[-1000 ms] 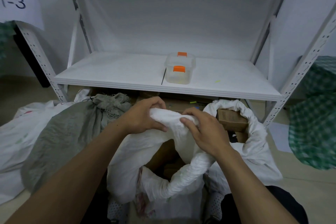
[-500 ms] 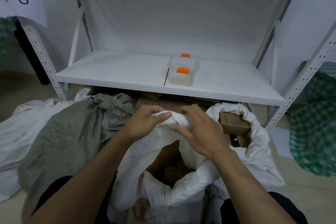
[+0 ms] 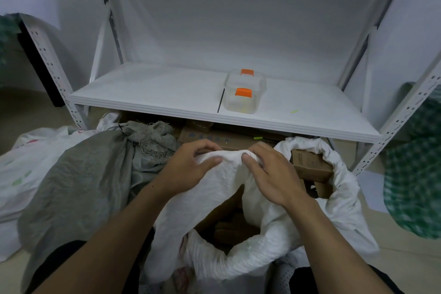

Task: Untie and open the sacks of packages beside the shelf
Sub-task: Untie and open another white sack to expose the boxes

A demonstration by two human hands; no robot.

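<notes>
A white woven sack [image 3: 241, 262] stands open in front of me, its rim rolled down and brown cardboard packages [image 3: 229, 222] showing inside. My left hand [image 3: 188, 169] and my right hand [image 3: 274, 174] both grip the far edge of its rim, thumbs on the near side and fingers curled over the fabric. A second open white sack [image 3: 343, 188] lies just right, holding a cardboard box [image 3: 310, 164]. To the left sits a grey sack [image 3: 78, 186] with its neck [image 3: 152, 138] bunched and tied.
A white metal shelf [image 3: 167, 95] stands ahead, with a clear plastic box with orange clasps [image 3: 244, 93] on it. More cardboard boxes [image 3: 214, 136] lie under the shelf. Another white sack [image 3: 19, 174] lies far left, green checked fabric [image 3: 415, 174] at right.
Both hands have shifted slightly up and away along the rolled rim, still gripping it. The sack's mouth gapes a little wider, showing more of the packages inside.
</notes>
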